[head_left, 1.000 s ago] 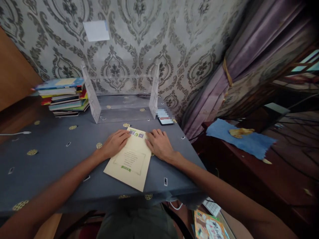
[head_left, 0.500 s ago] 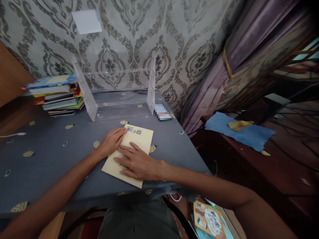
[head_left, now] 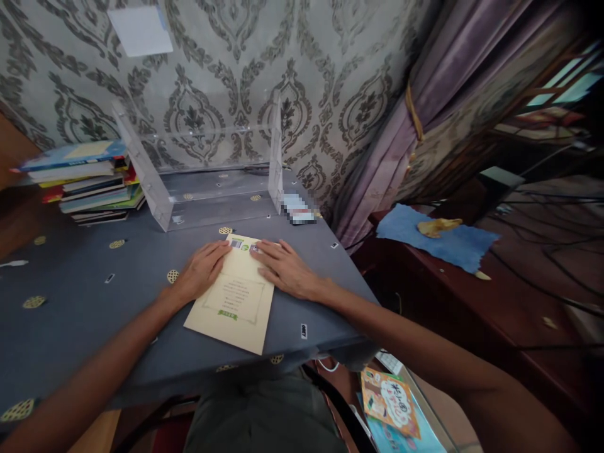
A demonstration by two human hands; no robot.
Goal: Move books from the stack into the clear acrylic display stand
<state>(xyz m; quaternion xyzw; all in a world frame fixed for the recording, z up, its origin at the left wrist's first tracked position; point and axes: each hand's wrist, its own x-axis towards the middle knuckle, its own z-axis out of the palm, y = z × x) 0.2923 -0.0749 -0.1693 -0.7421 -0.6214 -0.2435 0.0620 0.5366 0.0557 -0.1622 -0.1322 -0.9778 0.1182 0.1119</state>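
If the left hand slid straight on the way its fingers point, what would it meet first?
The left hand points up and right across the cream booklet; it would probably meet the right hand's fingertips first, near the booklet's top edge.

Left grip (head_left: 202, 272) and right grip (head_left: 287, 270) lie flat, fingers extended

Grey-clothed table (head_left: 70, 327) with cream booklet (head_left: 233, 305), book stack (head_left: 82, 182), clear acrylic stand (head_left: 207, 201).

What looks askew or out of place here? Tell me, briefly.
The cream booklet lies turned at an angle to the table edge, its near corner close to the edge, with the left hand and right hand flat on its far end. A colourful book lies on the floor. Nothing looks spilled or damaged.
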